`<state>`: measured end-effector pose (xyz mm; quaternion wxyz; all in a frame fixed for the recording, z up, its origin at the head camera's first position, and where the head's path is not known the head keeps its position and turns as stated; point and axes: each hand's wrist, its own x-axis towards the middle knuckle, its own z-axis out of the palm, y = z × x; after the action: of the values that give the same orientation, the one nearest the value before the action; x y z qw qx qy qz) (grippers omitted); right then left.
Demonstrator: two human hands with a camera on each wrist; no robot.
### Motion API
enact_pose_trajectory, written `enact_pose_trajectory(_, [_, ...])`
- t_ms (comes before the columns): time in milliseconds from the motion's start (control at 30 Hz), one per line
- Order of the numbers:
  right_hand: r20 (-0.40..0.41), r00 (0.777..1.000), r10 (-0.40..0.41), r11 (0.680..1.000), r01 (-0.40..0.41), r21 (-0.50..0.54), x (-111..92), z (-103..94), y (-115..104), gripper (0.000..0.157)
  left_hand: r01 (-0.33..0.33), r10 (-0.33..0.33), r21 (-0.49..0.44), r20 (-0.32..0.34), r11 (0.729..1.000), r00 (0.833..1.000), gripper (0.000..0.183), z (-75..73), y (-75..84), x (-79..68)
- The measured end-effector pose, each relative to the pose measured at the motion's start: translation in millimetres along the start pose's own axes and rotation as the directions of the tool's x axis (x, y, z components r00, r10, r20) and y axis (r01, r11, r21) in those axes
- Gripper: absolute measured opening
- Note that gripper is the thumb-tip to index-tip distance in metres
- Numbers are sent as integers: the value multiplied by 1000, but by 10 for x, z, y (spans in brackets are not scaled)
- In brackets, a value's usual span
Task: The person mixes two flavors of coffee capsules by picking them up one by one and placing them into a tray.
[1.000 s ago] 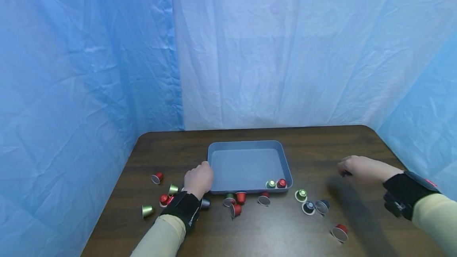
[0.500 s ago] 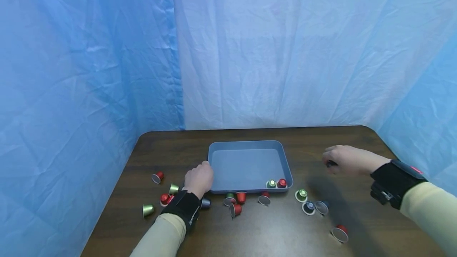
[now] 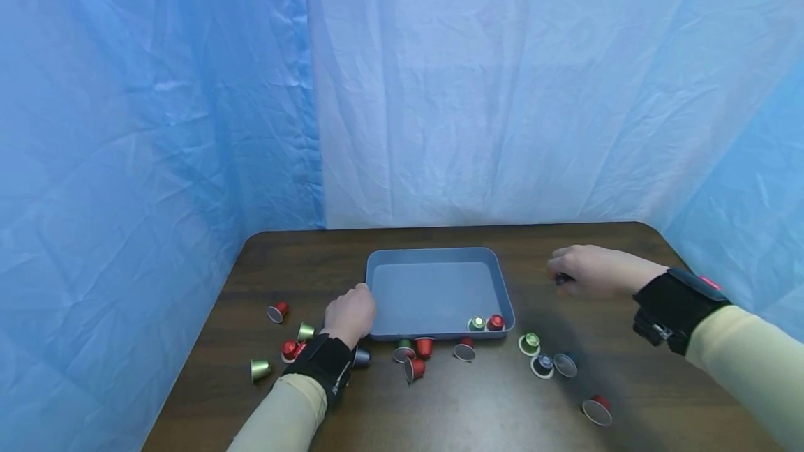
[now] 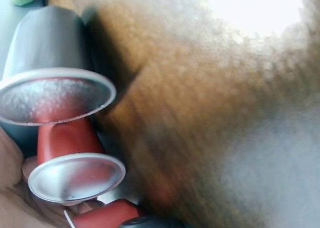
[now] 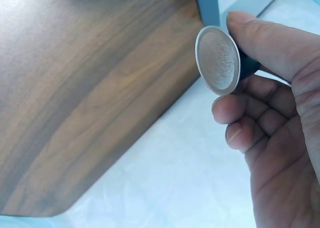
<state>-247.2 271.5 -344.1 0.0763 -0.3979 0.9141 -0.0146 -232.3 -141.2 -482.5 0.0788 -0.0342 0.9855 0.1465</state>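
My right hand (image 3: 581, 270), over the table to the right of the tray, pinches a dark coffee capsule (image 5: 248, 65) between thumb and fingers. Its silver lid faces the right wrist camera. My left hand (image 3: 350, 312) lies with curled fingers at the near left corner of the blue-grey tray (image 3: 433, 335). In the left wrist view a red coffee capsule (image 4: 67, 140) overlaps the left fingers; I cannot tell whether they grip it. A dark grey capsule (image 4: 47, 42) lies close by, beside the tray. Inside the tray stand a green capsule (image 3: 477, 324) and a red capsule (image 3: 495, 322).
Several red and green capsules lie left of my left wrist, including a green one (image 3: 260, 370). Others lie before the tray, such as an orange-red one (image 3: 423, 348). Green, blue and red ones, including a blue one (image 3: 543, 365), are at right. Blue curtains (image 3: 471, 89) surround the table (image 3: 477, 424).
My right hand has moved left, toward the tray and slightly away from me, with the dark capsule in its fingers. The left hand and tray stay put.
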Motion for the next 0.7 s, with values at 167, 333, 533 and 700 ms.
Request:
enact_pose_trajectory(167, [6, 1000, 2, 1000, -2, -3, 81, -38, -69, 17, 10, -10, -18, 9, 1000, 1000, 28, -16, -14, 4])
enact_pose_trajectory(333, [20, 1000, -9, 1000, 9, 3, 152, -69, -120, 16, 36, -35, -39, 32, 999, 999, 29, -30, -16, 10])
enact_pose_trajectory(533, [9, 1000, -27, 1000, 27, -7, 223, -77, -141, 17, 40, -38, -39, 42, 998, 998, 30, -32, -20, 31])
enact_pose_trajectory(700, [-13, 998, -56, 998, 56, -30, 272, -81, -156, 19, 29, -29, -13, 37, 999, 999, 29, -35, -25, 57])
